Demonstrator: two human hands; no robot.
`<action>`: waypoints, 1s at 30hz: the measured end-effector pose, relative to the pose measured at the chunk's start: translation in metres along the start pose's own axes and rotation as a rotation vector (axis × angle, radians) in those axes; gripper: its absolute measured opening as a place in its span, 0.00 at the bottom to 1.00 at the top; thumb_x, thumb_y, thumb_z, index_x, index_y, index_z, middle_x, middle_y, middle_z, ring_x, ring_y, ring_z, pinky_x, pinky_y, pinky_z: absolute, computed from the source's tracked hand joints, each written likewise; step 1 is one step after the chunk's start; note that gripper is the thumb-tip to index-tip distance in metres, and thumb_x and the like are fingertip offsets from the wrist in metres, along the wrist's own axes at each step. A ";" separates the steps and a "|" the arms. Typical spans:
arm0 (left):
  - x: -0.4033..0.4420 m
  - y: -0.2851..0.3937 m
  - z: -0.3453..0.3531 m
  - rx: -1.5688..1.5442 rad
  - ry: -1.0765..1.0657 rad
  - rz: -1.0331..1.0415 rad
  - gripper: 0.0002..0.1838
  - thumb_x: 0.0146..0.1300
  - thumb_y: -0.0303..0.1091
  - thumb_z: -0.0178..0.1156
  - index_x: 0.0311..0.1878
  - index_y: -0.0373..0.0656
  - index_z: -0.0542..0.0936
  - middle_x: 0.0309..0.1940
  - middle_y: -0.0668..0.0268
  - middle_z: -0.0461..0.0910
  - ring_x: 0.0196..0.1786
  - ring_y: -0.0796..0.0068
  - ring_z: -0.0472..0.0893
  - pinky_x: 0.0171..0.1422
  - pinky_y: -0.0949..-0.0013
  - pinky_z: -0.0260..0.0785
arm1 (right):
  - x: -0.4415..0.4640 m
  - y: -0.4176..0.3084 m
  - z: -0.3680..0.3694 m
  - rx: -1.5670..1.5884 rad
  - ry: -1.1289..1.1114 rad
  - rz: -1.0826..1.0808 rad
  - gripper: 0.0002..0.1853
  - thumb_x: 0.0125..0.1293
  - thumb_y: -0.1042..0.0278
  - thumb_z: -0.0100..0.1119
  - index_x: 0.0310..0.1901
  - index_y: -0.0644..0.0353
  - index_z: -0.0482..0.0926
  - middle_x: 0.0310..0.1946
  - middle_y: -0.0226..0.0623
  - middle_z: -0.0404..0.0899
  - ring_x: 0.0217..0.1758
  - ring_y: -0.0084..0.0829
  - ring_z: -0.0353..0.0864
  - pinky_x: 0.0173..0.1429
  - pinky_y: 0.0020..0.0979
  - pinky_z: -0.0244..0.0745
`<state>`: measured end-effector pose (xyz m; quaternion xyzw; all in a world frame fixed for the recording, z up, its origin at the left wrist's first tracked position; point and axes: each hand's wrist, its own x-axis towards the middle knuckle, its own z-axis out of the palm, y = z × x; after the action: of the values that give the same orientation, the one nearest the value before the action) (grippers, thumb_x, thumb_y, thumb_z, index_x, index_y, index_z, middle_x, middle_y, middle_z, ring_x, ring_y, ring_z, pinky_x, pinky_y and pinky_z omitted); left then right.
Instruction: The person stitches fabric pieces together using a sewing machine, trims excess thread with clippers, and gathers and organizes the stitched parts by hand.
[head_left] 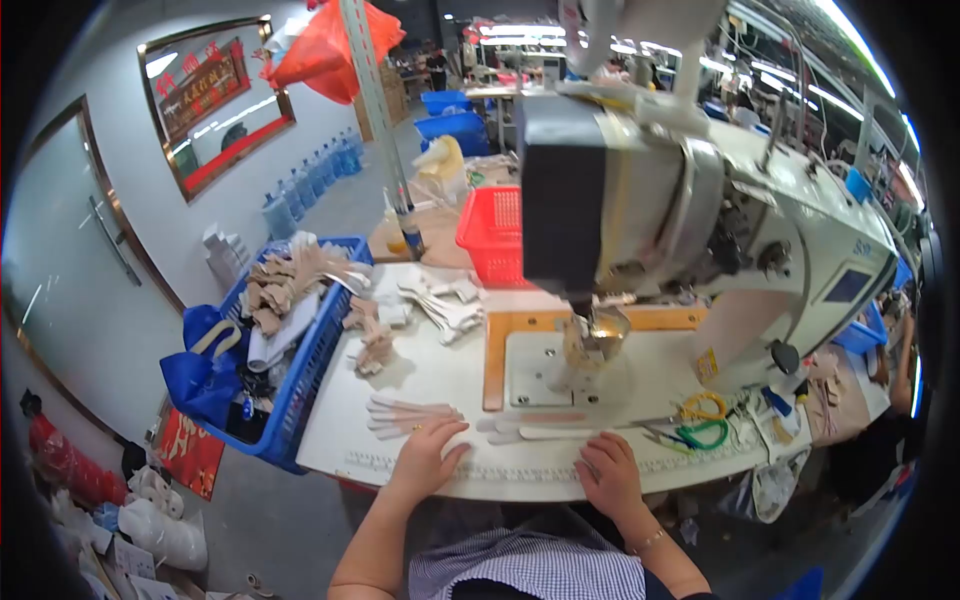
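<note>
My left hand point(432, 455) rests on the front of the sewing table, fingers stretched and thumb apart, beside a fan of pale, narrow strips point(402, 416). To its right, more pale and pinkish strips point(515, 421) lie flat before the machine. My right hand point(610, 472) lies near the end of a long white strip point(560, 433); its fingers are slightly bent and apart, with nothing visible in them. Both hands are close to the printed ruler point(510, 472) along the table's front. Behind the strips stands a sewing machine point(640, 200), its needle area partly behind a clear guard point(597, 335).
Scissors with yellow handles point(703, 406) and a green-handled tool point(705, 436) lie right of my right hand. Left stands a blue basket point(318, 370) of fabric pieces. White cut pieces point(445, 305), beige pieces point(371, 340) and a red basket point(490, 235) are farther back.
</note>
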<state>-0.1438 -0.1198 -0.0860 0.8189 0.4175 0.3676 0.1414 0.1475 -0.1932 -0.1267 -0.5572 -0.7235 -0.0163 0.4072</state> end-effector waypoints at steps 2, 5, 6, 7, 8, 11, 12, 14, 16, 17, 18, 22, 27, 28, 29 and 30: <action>0.029 -0.032 -0.015 0.069 -0.017 -0.026 0.15 0.53 0.31 0.66 0.45 0.39 0.79 0.40 0.56 0.80 0.50 0.56 0.77 0.52 0.63 0.71 | -0.002 0.001 -0.001 -0.001 0.027 -0.026 0.09 0.48 0.73 0.67 0.33 0.60 0.80 0.35 0.37 0.79 0.47 0.43 0.77 0.52 0.39 0.73; 0.079 -0.088 -0.018 0.042 -0.065 -0.288 0.15 0.55 0.32 0.65 0.45 0.39 0.80 0.40 0.53 0.81 0.46 0.55 0.80 0.49 0.61 0.72 | 0.002 -0.004 -0.004 0.008 -0.008 -0.036 0.08 0.48 0.75 0.66 0.33 0.60 0.80 0.32 0.37 0.79 0.42 0.41 0.78 0.48 0.38 0.74; 0.095 -0.100 -0.015 -0.013 -0.029 -0.359 0.15 0.55 0.33 0.65 0.46 0.39 0.80 0.40 0.52 0.81 0.44 0.54 0.80 0.49 0.60 0.72 | 0.004 -0.004 -0.004 0.023 -0.031 -0.005 0.07 0.48 0.74 0.66 0.32 0.59 0.80 0.32 0.37 0.79 0.41 0.40 0.78 0.46 0.37 0.74; 0.110 -0.110 -0.009 -0.068 0.005 -0.428 0.16 0.56 0.35 0.64 0.47 0.39 0.80 0.39 0.52 0.82 0.43 0.53 0.81 0.48 0.58 0.73 | 0.004 -0.004 -0.003 0.029 -0.034 -0.012 0.07 0.48 0.74 0.66 0.32 0.59 0.80 0.32 0.37 0.79 0.41 0.40 0.78 0.46 0.37 0.74; 0.126 -0.125 0.005 -0.060 0.026 -0.519 0.19 0.56 0.35 0.64 0.49 0.37 0.78 0.41 0.50 0.81 0.45 0.52 0.80 0.51 0.57 0.72 | 0.005 -0.005 -0.003 0.024 -0.029 -0.012 0.07 0.48 0.75 0.66 0.31 0.60 0.80 0.31 0.38 0.79 0.40 0.41 0.78 0.45 0.37 0.74; 0.174 -0.142 0.027 0.063 0.097 -0.636 0.26 0.56 0.37 0.64 0.56 0.33 0.71 0.45 0.45 0.78 0.50 0.49 0.77 0.56 0.55 0.69 | 0.007 -0.004 -0.004 -0.010 -0.019 -0.020 0.08 0.47 0.76 0.66 0.31 0.60 0.79 0.31 0.39 0.78 0.38 0.42 0.78 0.43 0.37 0.74; 0.183 -0.142 0.041 0.178 0.134 -0.669 0.31 0.56 0.38 0.64 0.59 0.30 0.67 0.48 0.42 0.76 0.53 0.47 0.76 0.59 0.55 0.67 | 0.007 -0.005 -0.005 0.005 -0.039 -0.006 0.08 0.48 0.74 0.66 0.31 0.60 0.80 0.31 0.37 0.78 0.39 0.41 0.78 0.44 0.37 0.74; 0.193 -0.142 0.066 0.171 0.195 -0.676 0.34 0.56 0.38 0.64 0.60 0.28 0.63 0.50 0.41 0.74 0.56 0.45 0.74 0.61 0.55 0.66 | 0.007 -0.005 -0.007 0.018 -0.063 0.015 0.08 0.48 0.73 0.67 0.32 0.59 0.80 0.31 0.36 0.78 0.39 0.40 0.77 0.45 0.37 0.74; 0.197 -0.155 0.070 0.165 0.260 -0.740 0.40 0.54 0.40 0.67 0.61 0.26 0.58 0.54 0.40 0.71 0.58 0.44 0.72 0.64 0.56 0.64 | 0.006 -0.006 -0.008 0.034 -0.060 0.041 0.08 0.48 0.73 0.67 0.32 0.59 0.80 0.31 0.36 0.78 0.39 0.40 0.77 0.45 0.37 0.74; 0.198 -0.163 0.068 0.175 0.265 -0.744 0.40 0.54 0.40 0.67 0.61 0.26 0.58 0.54 0.40 0.71 0.58 0.44 0.72 0.64 0.56 0.64 | 0.008 -0.007 -0.007 0.048 -0.051 0.055 0.08 0.48 0.73 0.67 0.32 0.59 0.80 0.31 0.36 0.78 0.39 0.39 0.77 0.45 0.37 0.74; 0.200 -0.167 0.064 0.083 0.272 -0.837 0.40 0.53 0.41 0.68 0.60 0.26 0.59 0.54 0.40 0.71 0.59 0.44 0.72 0.64 0.56 0.64 | 0.007 -0.005 -0.006 0.045 -0.049 0.047 0.08 0.48 0.73 0.67 0.32 0.59 0.80 0.31 0.36 0.78 0.39 0.39 0.77 0.44 0.36 0.73; 0.204 -0.175 0.058 0.003 0.304 -0.950 0.40 0.48 0.43 0.71 0.57 0.26 0.64 0.53 0.40 0.73 0.57 0.46 0.74 0.62 0.57 0.66 | 0.010 -0.008 -0.007 0.040 -0.075 0.041 0.08 0.48 0.73 0.67 0.31 0.59 0.80 0.31 0.34 0.78 0.38 0.38 0.76 0.44 0.36 0.72; 0.212 -0.185 0.075 -1.142 0.366 -0.884 0.23 0.53 0.26 0.67 0.52 0.34 0.72 0.50 0.54 0.77 0.52 0.60 0.79 0.53 0.58 0.72 | 0.009 -0.009 -0.010 0.019 -0.074 0.014 0.08 0.47 0.72 0.67 0.31 0.58 0.81 0.32 0.32 0.79 0.39 0.37 0.77 0.45 0.36 0.72; 0.212 -0.180 0.068 -1.139 0.360 -0.862 0.23 0.53 0.26 0.67 0.52 0.34 0.72 0.50 0.54 0.77 0.52 0.60 0.79 0.53 0.58 0.72 | 0.008 -0.007 -0.010 0.027 -0.075 0.018 0.08 0.47 0.72 0.67 0.31 0.58 0.81 0.32 0.32 0.79 0.39 0.37 0.77 0.45 0.36 0.72; 0.210 -0.177 0.059 -1.251 0.375 -0.822 0.22 0.53 0.23 0.65 0.52 0.36 0.72 0.49 0.58 0.77 0.52 0.64 0.78 0.51 0.61 0.72 | 0.007 -0.006 -0.009 0.039 -0.074 0.024 0.08 0.47 0.72 0.67 0.31 0.58 0.81 0.32 0.32 0.79 0.40 0.37 0.77 0.45 0.35 0.73; 0.208 -0.169 0.049 -1.361 0.386 -0.783 0.21 0.54 0.19 0.64 0.52 0.38 0.73 0.47 0.62 0.77 0.52 0.69 0.78 0.49 0.64 0.72 | 0.007 -0.007 -0.009 0.041 -0.073 0.028 0.08 0.47 0.71 0.67 0.31 0.57 0.81 0.32 0.32 0.79 0.40 0.36 0.77 0.46 0.35 0.73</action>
<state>-0.1274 0.1509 -0.1108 0.2699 0.3759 0.5997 0.6529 0.1470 -0.1945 -0.1133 -0.5591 -0.7302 0.0246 0.3920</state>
